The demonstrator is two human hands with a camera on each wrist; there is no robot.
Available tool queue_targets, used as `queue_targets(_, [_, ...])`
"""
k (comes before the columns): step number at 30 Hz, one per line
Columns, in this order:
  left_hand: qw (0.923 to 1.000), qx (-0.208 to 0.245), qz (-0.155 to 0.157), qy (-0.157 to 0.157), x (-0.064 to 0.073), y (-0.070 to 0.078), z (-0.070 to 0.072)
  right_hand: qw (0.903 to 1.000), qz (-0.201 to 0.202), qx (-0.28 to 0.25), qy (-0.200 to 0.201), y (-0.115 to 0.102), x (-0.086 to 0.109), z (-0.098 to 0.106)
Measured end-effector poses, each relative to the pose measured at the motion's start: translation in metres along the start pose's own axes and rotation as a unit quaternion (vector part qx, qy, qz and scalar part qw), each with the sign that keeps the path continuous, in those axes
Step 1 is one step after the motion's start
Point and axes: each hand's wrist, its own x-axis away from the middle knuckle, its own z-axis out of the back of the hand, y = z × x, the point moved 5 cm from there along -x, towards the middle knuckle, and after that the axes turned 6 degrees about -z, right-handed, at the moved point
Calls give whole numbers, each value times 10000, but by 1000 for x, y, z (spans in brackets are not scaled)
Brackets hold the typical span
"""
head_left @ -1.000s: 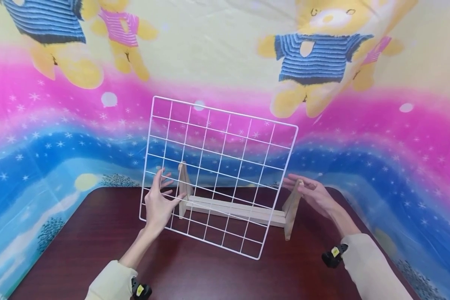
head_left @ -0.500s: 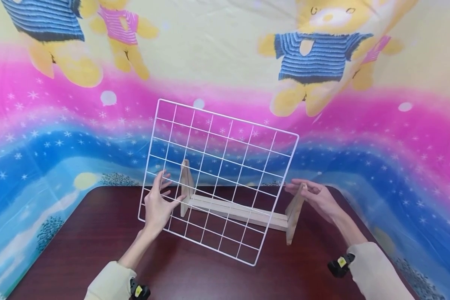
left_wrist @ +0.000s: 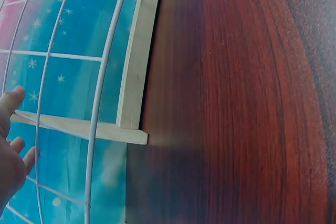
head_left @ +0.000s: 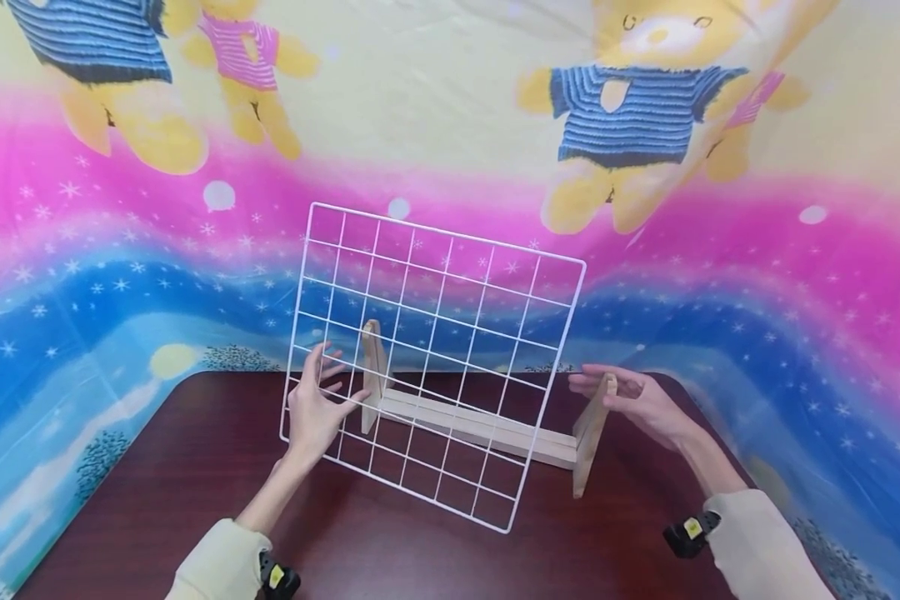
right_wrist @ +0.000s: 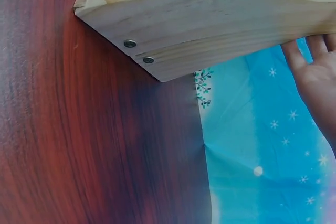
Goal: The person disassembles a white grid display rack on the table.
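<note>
A white wire grid panel (head_left: 442,316) stands tilted in front of a pale wooden stand (head_left: 480,429). My left hand (head_left: 317,417) holds the panel near its lower left corner, thumb pointing right and the other fingers spread up among the wires. Part of that hand (left_wrist: 11,166) shows in the left wrist view, beside the panel's wires. The stand has two upright side boards joined by a low crossbar. At its right side board, my right hand (head_left: 648,404) pinches the top between thumb and fingers. Two screw heads (right_wrist: 130,43) show on that board's outer face.
The stand rests on a dark red-brown table (head_left: 390,558). Behind the table hangs a cloth backdrop (head_left: 450,108) printed with bears, snowflakes and coloured bands. The table's far edge runs close behind the stand.
My right hand has moved slightly right and nearer, and the stand's right end has swung toward me with it. The wire grid panel has dipped a little, its right side shifting slightly left.
</note>
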Motion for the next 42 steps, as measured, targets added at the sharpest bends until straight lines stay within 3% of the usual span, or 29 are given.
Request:
queue_targets(6, [9994, 127, -30, -322, 3, -4, -4, 9997, 83, 143, 186, 0, 6, -1])
queue_targets(12, [9990, 82, -106, -430, 5, -4, -6, 9988, 142, 365, 285, -3, 12, -4])
queue_targets(16, [9985, 82, -111, -524, 5, -3, -7, 9986, 290, 439, 103, -7, 15, -9])
queue_targets(23, [9980, 148, -43, -617, 5, -4, -10, 9974, 606, -179, -357, -11, 18, -14])
queue_targets(30, [9977, 192, -87, -645, 5, -8, -7, 9975, 681, 173, 21, -10, 22, -14])
queue_targets(36, [9970, 66, -23, -776, 4, -12, -3, 9968, 761, 160, 193, -12, 28, -16])
queue_targets(42, [9950, 17, -27, -994, 4, -15, 0, 9960, 524, 369, 617, -13, 40, -17])
